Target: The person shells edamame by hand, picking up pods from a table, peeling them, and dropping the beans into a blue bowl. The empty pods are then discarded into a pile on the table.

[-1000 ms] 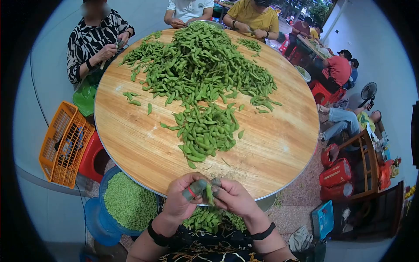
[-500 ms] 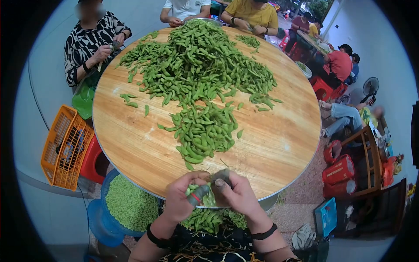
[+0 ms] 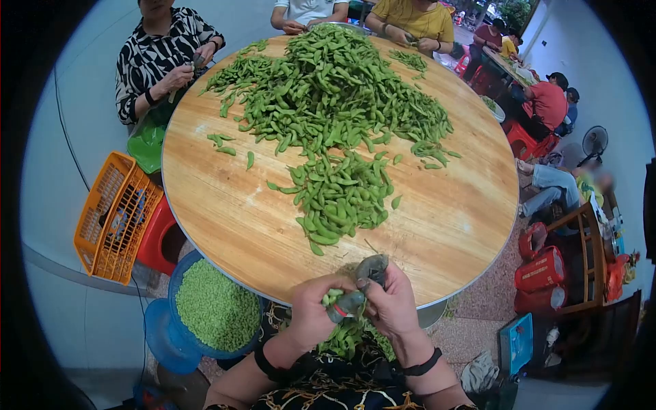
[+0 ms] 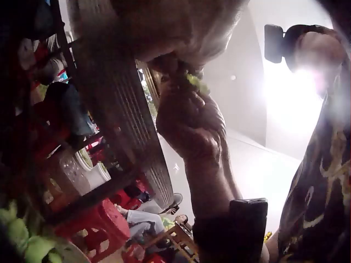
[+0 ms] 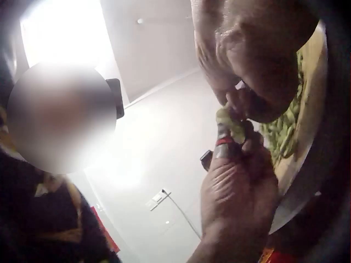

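My left hand (image 3: pixel 316 313) curls round a few shelled green beans (image 3: pixel 331 296). Its thumb wears a dark green finger cover (image 3: pixel 350 301) with a red band. Close against it, my right hand (image 3: pixel 396 301), with dark finger covers (image 3: pixel 372 268), pinches a green soybean pod (image 3: pixel 363 309) between thumb and finger. The pod is mostly hidden by the fingers. In the right wrist view a green pod (image 5: pixel 224 116) shows at the left thumb's tip. Both hands are at the near table edge, before a small heap of pods (image 3: pixel 345 191).
A large pile of pods (image 3: pixel 328 89) covers the far part of the round wooden table (image 3: pixel 451 225). Below left stands a blue basin of shelled beans (image 3: pixel 175 287), beside a red stool (image 3: pixel 158 236) and an orange crate (image 3: pixel 102 205). More pods (image 3: pixel 347 338) lie at my lap. Other people sit around the table.
The pod between my hands has dropped mostly out of sight behind the fingers. Beans now show in my left hand's curl. The head view has shifted, so both hands appear farther right.
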Demonstrator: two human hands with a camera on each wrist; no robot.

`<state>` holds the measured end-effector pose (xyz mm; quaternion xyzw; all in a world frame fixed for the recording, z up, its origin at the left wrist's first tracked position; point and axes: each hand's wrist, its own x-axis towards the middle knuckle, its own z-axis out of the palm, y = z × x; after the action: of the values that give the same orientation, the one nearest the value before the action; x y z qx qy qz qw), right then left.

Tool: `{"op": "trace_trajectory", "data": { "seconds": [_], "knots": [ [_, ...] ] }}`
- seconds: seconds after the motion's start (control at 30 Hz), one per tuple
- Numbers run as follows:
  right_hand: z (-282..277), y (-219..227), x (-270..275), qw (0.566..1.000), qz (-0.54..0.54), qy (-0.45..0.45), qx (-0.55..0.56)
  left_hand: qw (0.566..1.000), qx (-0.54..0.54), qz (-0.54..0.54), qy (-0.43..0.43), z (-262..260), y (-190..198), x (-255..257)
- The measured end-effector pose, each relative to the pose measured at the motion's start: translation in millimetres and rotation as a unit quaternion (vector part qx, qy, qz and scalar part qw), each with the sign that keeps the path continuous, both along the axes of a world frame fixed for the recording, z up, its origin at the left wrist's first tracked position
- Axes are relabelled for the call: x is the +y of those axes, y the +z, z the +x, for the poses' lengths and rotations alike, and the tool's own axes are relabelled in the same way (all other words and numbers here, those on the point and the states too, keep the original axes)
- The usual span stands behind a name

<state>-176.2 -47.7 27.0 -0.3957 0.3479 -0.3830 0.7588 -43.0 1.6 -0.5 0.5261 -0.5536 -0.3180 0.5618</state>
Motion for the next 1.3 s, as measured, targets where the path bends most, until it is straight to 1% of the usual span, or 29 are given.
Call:
{"op": "trace_trajectory", "data": {
  "seconds": [0.07,0.13,0.17,0.2,0.23,0.27,0.3,0.33,0.37,0.4,0.43,0.47,0.5,0.53,0.57,0.6,0.63,0.7,0.73,0.83,0.9,0.93,0.97,1.03,1.07,1.1,1.13,1.23,1.3],
  "knots": [
    [1,3,0,1.000,-0.002,-0.009,0.024,0.999,0.038,0.030,0.010,1,-3,2],
    [-7,8,2,0.995,-0.067,0.014,0.065,0.999,0.006,0.052,-0.015,10,-8,4],
    [-13,7,0,0.990,-0.123,0.035,0.059,0.990,0.109,0.087,-0.030,14,-16,8],
    [-28,3,-9,0.964,-0.186,0.188,0.040,0.983,0.167,0.069,-0.011,23,-13,11],
    [-40,0,-18,0.910,-0.246,0.333,0.013,0.973,0.224,0.047,0.006,33,-9,16],
    [-39,9,-25,0.878,-0.227,0.421,0.026,0.953,0.294,0.041,0.064,46,-8,23],
    [-33,6,-21,0.877,-0.222,0.425,0.023,0.924,0.362,0.033,0.118,62,-8,31],
    [-23,3,-16,0.897,-0.273,0.308,0.160,0.921,0.355,-0.021,0.161,78,-8,38],
    [-13,-1,-11,0.885,-0.315,0.180,0.292,0.913,0.346,-0.074,0.202,97,-9,46],
    [-2,-10,-12,0.866,-0.380,0.107,0.308,0.915,0.315,-0.065,0.244,120,-17,56],
    [7,-13,-14,0.866,-0.380,0.107,0.306,0.914,0.283,-0.057,0.284,145,-30,65],
    [15,-16,-16,0.814,-0.445,0.060,0.369,0.915,0.281,-0.057,0.285,170,-42,76],
    [24,-17,-17,0.751,-0.504,0.013,0.426,0.930,0.191,0.035,0.313,192,-56,89],
    [36,-9,-15,0.733,-0.490,0.008,0.472,0.929,0.096,0.124,0.335,203,-69,97],
    [41,-10,-15,0.734,-0.493,0.004,0.468,0.930,0.092,0.119,0.336,205,-83,102],
    [47,-14,-17,0.687,-0.510,0.020,0.517,0.909,-0.188,0.134,0.347,207,-96,110],
    [58,-17,-21,0.637,-0.532,0.031,0.557,0.809,-0.455,0.138,0.346,214,-97,114],
    [63,-27,-24,0.622,-0.548,0.010,0.559,0.830,-0.383,0.101,0.393,187,-60,97],
    [64,-27,-26,0.620,-0.556,0.007,0.554,0.859,-0.319,0.067,0.394,177,-43,87],
    [61,-27,-25,0.614,-0.568,0.000,0.547,0.943,-0.140,0.000,0.303,143,-12,68],
    [55,-25,-24,0.633,-0.557,0.010,0.538,0.978,-0.054,0.005,0.203,114,-5,51],
    [53,-19,-22,0.666,-0.527,0.010,0.528,0.983,0.002,0.075,0.166,98,4,40],
    [49,-17,-21,0.666,-0.530,0.008,0.526,0.979,0.058,0.146,0.128,82,10,28],
    [39,-15,-20,0.806,-0.463,-0.003,0.370,0.970,0.206,0.119,0.043,57,-4,11],
    [35,-7,-17,0.847,-0.410,0.017,0.337,0.971,0.205,0.118,0.044,50,-6,7],
    [32,-4,-16,0.848,-0.411,0.017,0.336,0.949,0.285,0.129,-0.023,43,-8,3],
    [29,-3,-14,0.873,-0.376,0.020,0.309,0.917,0.363,0.141,-0.090,38,-10,1],
    [18,-7,-12,0.920,-0.299,0.035,0.249,0.894,0.421,0.129,-0.077,27,-16,-2],
    [14,-5,-11,0.942,-0.255,0.046,0.215,0.905,0.400,0.136,-0.057,24,-10,-4]
  ]
}}
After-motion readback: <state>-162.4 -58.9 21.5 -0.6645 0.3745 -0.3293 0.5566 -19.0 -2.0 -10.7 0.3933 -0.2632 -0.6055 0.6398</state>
